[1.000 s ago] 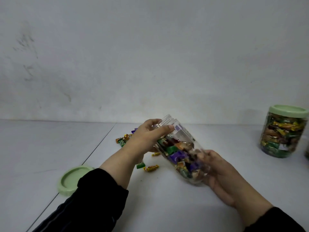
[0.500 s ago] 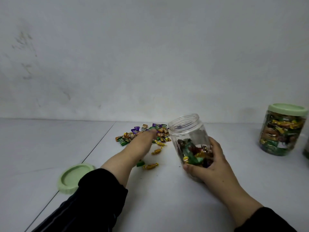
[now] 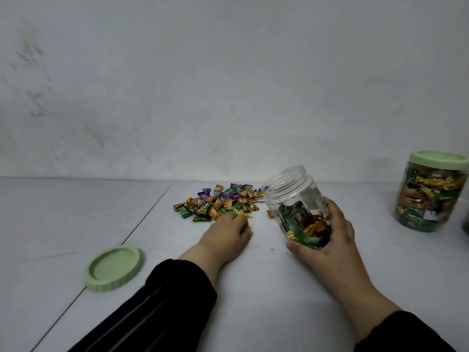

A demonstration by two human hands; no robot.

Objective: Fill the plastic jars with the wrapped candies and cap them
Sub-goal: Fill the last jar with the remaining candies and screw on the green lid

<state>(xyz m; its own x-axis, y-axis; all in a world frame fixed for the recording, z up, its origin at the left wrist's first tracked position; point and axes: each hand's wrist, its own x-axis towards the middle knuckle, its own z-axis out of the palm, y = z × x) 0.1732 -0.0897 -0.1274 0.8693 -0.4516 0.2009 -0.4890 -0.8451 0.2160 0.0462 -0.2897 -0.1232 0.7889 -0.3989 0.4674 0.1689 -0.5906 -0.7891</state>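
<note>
My right hand (image 3: 327, 237) grips the lower part of a clear plastic jar (image 3: 291, 191), open-mouthed and tilted a little left, with wrapped candies filling its bottom third. My left hand (image 3: 227, 233) lies knuckles-up on the table at the near edge of a pile of wrapped candies (image 3: 220, 201), its fingers curled around a few yellow-wrapped ones. A loose green lid (image 3: 114, 268) lies upside down at the left. A full jar with a green cap (image 3: 431, 194) stands at the far right.
The white table (image 3: 253, 288) runs back to a grey wall. A seam in the tabletop runs diagonally past the lid. A dark object peeks in at the right edge beside the capped jar.
My right hand has stood the jar nearly upright from a steep tilt. My left hand left the jar's mouth, reached to the candy pile, then drew back to its near edge and closed on candies.
</note>
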